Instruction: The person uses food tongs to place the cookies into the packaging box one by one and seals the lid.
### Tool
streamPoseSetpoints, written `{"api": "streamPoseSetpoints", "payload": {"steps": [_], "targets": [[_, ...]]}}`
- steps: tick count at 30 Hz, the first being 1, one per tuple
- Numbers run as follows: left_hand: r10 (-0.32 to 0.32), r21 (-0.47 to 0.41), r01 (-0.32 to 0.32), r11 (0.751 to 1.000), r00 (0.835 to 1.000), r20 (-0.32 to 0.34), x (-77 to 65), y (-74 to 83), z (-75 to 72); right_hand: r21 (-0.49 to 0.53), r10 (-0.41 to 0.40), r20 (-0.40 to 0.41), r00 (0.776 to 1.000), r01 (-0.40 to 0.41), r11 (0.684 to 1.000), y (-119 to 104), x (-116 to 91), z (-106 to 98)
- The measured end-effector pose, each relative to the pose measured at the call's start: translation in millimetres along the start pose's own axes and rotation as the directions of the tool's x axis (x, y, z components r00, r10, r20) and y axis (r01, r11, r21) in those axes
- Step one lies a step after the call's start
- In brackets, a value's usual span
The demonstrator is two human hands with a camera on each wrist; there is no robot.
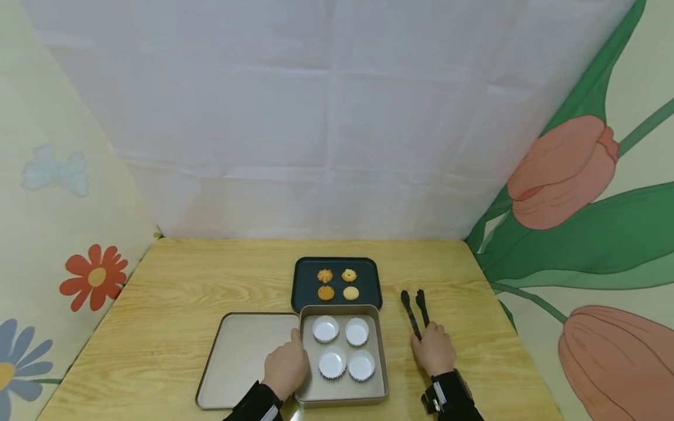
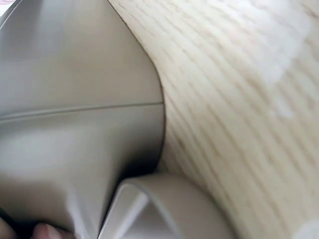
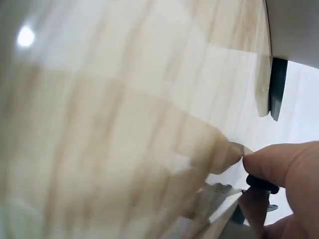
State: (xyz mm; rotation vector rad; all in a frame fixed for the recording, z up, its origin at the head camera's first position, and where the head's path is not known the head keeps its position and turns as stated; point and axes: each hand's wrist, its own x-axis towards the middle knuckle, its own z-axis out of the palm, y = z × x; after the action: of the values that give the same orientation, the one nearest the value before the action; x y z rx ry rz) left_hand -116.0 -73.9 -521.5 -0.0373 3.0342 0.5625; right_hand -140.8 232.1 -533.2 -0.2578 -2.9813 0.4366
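My left hand [image 1: 286, 365] grips the left wall of a square champagne-coloured tin [image 1: 342, 399], with a digit along its rim. Fingertips [image 2: 47, 231] show against the tin's outer side in the left wrist view. Inside the tin stand several white fluted paper cups [image 1: 332, 362]. Over on the right, my right hand [image 1: 436, 349] holds a pair of black-tipped tongs [image 1: 408, 313], their tips apart and pointing away from me. Thumb and fingers pinch the tongs' handle in the right wrist view; the tongs touch nothing else that I can see.
Behind the tin lies a dark tray [image 1: 337, 264] bearing several cookies [image 1: 325, 275] of different shapes. A flat shallow lid [image 1: 247, 356] of the same champagne colour is left of the tin. The wooden table [image 1: 210, 280] meets a white cloth backdrop [image 1: 316, 146].
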Motion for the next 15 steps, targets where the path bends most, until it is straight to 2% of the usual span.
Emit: {"api": "streamPoseSetpoints", "payload": {"steps": [5,9,13,15], "targets": [[-0.005,-0.005,0.005,1.0,1.0,-0.004,-0.1,-0.6,4.1,0.046,-0.041,0.01,0.999,0.041,0.998,-0.5,5.6,-9.0],[-0.01,-0.004,0.01,1.0,1.0,-0.015,-1.1,-1.4,5.1,0.103,-0.109,0.017,0.994,0.107,0.989,-6.0,22.1,-22.0],[-0.006,-0.011,0.006,1.0,0.999,-0.038,-1.2,-1.4,5.1,0.148,-0.222,-0.036,0.974,0.225,0.963,-17.5,43.7,-34.4],[0.004,-0.012,-0.004,1.0,0.999,-0.047,-1.4,-0.6,4.7,0.133,-0.283,-0.055,0.958,0.288,0.948,-23.9,53.5,-38.8]]}}
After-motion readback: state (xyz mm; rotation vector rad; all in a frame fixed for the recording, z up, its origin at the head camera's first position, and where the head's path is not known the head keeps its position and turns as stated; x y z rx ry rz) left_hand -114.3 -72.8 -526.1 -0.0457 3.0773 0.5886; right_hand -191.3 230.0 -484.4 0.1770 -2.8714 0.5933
